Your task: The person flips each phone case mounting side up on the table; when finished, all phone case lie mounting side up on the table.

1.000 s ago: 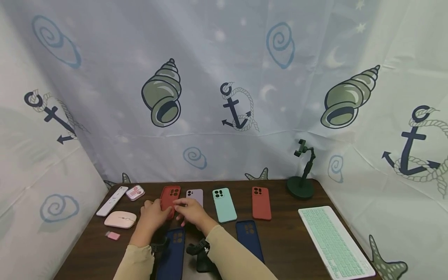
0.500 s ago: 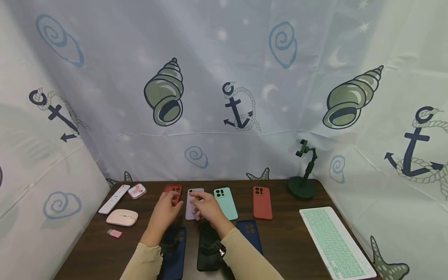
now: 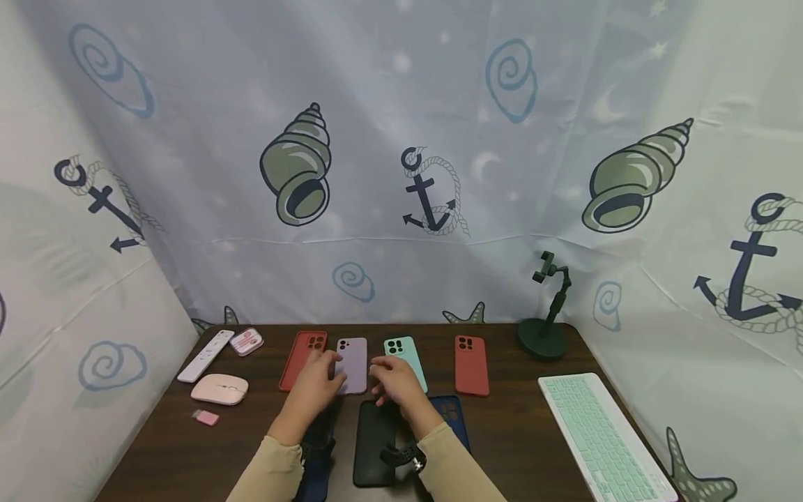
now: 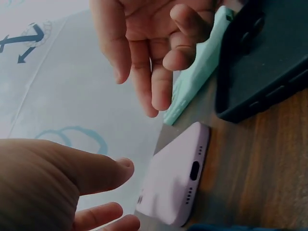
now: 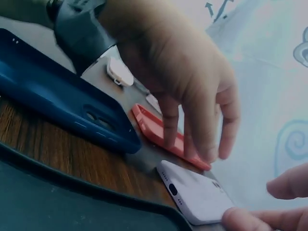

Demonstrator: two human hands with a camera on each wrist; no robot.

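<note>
In the head view my left hand [image 3: 316, 383] hovers by the left edge of a lavender phone [image 3: 355, 364], its fingers loosely bent around nothing. My right hand [image 3: 398, 382] is to the right of that phone, partly in front of a mint-green phone [image 3: 410, 357]. The left wrist view shows a gap between the lavender phone [image 4: 175, 175] and both hands. A red phone case [image 3: 301, 362] lies hollow side up behind my left hand. A black phone case [image 3: 374, 446] lies between my forearms. My left arm partly hides a dark blue phone case [image 3: 314, 481].
Another red phone case [image 3: 472, 366], a second blue case [image 3: 453, 418], a green phone stand [image 3: 542, 339] and a mint keyboard [image 3: 605, 436] are on the right. Left are a white remote [image 3: 205, 355], a small box [image 3: 247, 341], a mouse [image 3: 220, 389] and a pink USB stick [image 3: 205, 417].
Both hands have moved right, away from the left red case to either side of the lavender phone. That red case now shows more fully, and the black case is uncovered.
</note>
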